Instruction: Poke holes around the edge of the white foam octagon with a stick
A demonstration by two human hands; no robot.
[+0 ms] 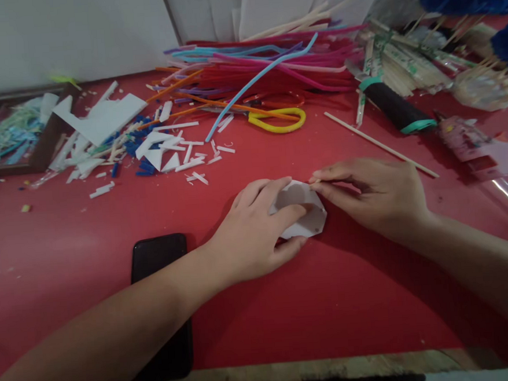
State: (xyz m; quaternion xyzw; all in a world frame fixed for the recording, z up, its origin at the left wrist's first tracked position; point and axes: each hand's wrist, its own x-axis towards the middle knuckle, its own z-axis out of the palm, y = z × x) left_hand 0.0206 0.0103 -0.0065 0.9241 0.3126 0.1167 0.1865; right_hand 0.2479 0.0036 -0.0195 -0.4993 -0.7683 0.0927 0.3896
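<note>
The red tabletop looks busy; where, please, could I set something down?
Bare tabletop shows between the smartphone, left hand, right hand and near edge, and left of the smartphone below the paper scraps. Crowded: the far side, with pipe cleaners and yellow-handled scissors, and the right, with the hot-glue gun.

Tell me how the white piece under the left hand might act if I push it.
The white piece looks small and thin, so it's probably light and easily shifted. Lying on the red table with angular edges, it would likely slide rather than roll. Dark spots near its edge look like holes, so it may be weaker there.
</note>
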